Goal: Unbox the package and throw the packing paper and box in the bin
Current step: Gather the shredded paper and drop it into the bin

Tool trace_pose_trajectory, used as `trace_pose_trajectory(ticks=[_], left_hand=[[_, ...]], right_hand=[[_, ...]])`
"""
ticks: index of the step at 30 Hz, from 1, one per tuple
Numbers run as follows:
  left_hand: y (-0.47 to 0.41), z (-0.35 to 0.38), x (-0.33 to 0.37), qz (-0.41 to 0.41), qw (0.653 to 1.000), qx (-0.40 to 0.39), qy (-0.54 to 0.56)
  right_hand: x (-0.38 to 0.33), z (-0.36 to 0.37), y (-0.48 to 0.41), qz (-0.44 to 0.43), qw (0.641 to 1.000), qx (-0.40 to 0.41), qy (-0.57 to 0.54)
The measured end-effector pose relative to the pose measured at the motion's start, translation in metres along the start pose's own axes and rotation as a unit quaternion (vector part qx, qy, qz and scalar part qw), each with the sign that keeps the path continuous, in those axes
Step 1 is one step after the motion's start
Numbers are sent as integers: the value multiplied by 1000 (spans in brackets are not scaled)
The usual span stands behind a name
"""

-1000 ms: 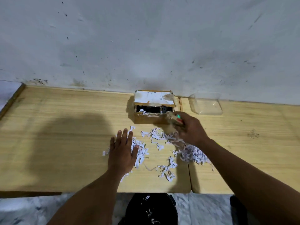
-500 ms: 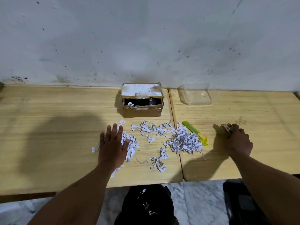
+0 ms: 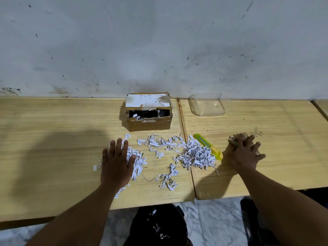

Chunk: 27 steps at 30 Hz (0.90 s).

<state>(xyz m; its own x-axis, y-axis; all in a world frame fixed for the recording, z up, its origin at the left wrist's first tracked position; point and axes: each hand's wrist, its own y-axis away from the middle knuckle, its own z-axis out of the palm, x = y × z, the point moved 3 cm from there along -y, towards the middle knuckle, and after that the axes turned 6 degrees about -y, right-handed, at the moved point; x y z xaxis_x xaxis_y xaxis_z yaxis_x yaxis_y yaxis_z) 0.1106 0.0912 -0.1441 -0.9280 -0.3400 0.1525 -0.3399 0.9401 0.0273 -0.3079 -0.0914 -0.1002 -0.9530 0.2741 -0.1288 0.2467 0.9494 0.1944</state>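
A small brown cardboard box (image 3: 148, 119) stands open against the wall, with dark contents and a few paper shreds inside. White shredded packing paper (image 3: 193, 156) lies scattered on the wooden table (image 3: 53, 139) in front of it. My left hand (image 3: 117, 164) rests flat, fingers spread, on the left part of the shreds. My right hand (image 3: 245, 153) is on the right table, fingers spreading over a small wrapped item (image 3: 234, 139) that it touches. A black bin (image 3: 158, 226) with some shreds inside sits on the floor below the table edge.
A yellow-green box cutter (image 3: 208, 145) lies beside the paper pile. A clear plastic container (image 3: 207, 105) stands near the wall on the right table (image 3: 284, 139). A dark object (image 3: 248, 219) is on the floor at the right.
My right hand carried the small item from the box out to the right table and its fingers now spread over it. The box cutter came into view. My left hand stayed put.
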Motion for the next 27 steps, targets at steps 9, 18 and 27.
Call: trace_pose_trajectory(ticks=[9,18,27], left_hand=[[1,-2,0,-1,1000,1,4],[1,-2,0,0,1000,0,8],[1,-2,0,-1,1000,2,3]], right_hand=[[-73,-24,7,-263,946,-53,-181],[-80,-16,6,-201,947,-119,-220],[-66,-27,-22,-112,961,-14,-253]])
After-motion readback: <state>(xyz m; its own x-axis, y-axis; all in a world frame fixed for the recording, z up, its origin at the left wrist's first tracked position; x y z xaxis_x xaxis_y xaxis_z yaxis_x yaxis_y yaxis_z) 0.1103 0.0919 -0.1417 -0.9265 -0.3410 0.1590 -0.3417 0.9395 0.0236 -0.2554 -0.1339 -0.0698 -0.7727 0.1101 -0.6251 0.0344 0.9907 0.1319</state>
